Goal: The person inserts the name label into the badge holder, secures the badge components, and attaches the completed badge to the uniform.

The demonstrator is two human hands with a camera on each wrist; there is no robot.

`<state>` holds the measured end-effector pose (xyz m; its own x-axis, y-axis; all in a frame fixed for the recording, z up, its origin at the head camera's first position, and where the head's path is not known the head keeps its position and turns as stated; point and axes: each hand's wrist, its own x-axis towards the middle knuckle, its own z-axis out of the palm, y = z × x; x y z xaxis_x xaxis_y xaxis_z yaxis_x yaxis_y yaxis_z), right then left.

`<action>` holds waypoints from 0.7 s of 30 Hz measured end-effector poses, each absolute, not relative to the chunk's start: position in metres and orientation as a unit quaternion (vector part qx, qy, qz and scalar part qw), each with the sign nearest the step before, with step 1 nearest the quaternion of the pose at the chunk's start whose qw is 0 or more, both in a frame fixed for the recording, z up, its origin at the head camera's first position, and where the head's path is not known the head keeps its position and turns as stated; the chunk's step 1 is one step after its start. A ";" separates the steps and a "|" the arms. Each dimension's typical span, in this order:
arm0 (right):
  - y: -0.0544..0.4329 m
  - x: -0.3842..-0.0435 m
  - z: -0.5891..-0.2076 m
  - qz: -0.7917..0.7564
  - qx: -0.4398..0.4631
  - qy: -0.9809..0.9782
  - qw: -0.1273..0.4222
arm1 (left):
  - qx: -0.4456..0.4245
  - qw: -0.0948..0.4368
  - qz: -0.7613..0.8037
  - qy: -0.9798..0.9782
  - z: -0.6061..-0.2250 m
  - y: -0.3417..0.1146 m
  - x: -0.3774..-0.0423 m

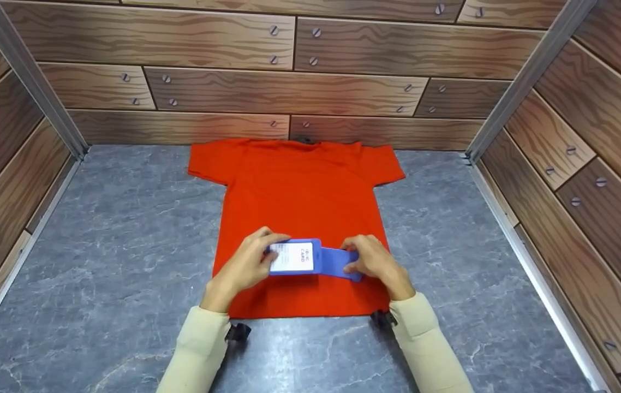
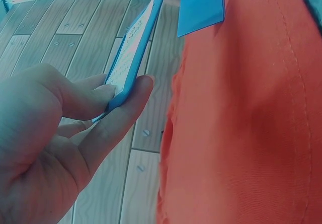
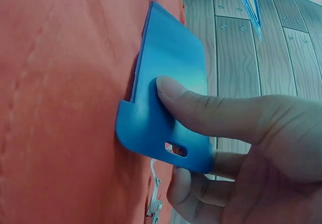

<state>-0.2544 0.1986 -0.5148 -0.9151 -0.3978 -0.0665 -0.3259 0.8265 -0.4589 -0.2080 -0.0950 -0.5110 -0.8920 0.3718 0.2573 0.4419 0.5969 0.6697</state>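
My left hand [image 1: 248, 259] pinches a blue badge holder [image 1: 317, 265] by its left end, thumb on the front. A white card [image 1: 293, 256] with printed text, including the word CARD, shows inside it. My right hand [image 1: 373, 259] grips a blue plastic cover [image 3: 173, 73], thumb flat on its face and fingers behind. This cover has a slot near one end and a raised lip. The two blue pieces overlap in the head view, but stand apart in the left wrist view. Both are over the lower part of an orange-red T-shirt [image 1: 299, 202].
The T-shirt lies spread flat on a grey marble-patterned table [image 1: 125, 234], collar toward the back wall [image 1: 223, 90]. Wood-patterned panels with metal corner strips [image 1: 534, 273] enclose the back and sides. A small metal clip [image 3: 155, 194] shows below the cover in the right wrist view.
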 end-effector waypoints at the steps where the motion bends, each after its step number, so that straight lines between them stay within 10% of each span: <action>1: 0.199 -0.255 -0.515 -0.227 -0.192 0.951 0.082 | -0.226 0.044 -0.388 -0.892 -0.511 -0.095 -0.208; 21: 0.208 -0.259 -0.508 -0.312 -0.207 0.926 0.054 | -0.225 0.039 -0.391 -0.892 -0.511 -0.095 -0.210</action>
<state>-0.2585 0.2080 -0.5078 -0.9086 -0.4168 0.0282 -0.3491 0.7204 -0.5994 -0.2095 -0.0954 -0.5106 -0.8956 0.3705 0.2461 0.4321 0.5935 0.6791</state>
